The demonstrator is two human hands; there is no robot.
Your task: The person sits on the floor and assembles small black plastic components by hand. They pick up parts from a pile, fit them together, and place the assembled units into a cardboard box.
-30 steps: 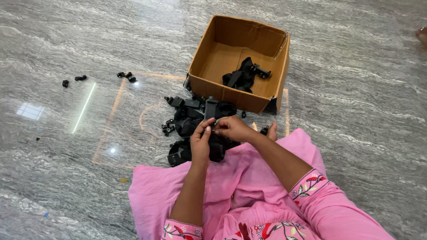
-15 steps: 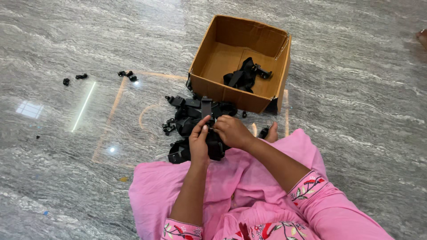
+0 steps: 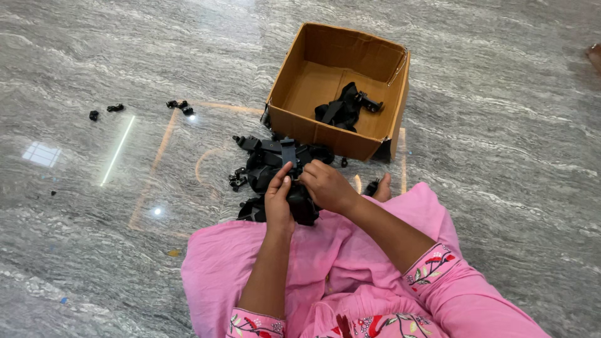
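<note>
Here, both hands [image 3: 307, 188] gripping black part [image 3: 288, 153], long axis toward box [image 3: 313, 134]

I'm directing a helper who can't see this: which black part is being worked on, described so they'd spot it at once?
Start at the open cardboard box on the grey marble floor. Just before its near wall lies a pile of black parts. The one meant is the black part gripped between left hand and right hand, the only one held.

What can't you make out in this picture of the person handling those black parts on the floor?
- Head view: the black part in the hands is mostly covered by the left hand and right hand; its exact grip is unclear.
- The pile of black parts blends together; separate pieces can't be counted.
- The scattered black bits are too small to identify.
- The cardboard box near wall hides part of its floor.
</note>
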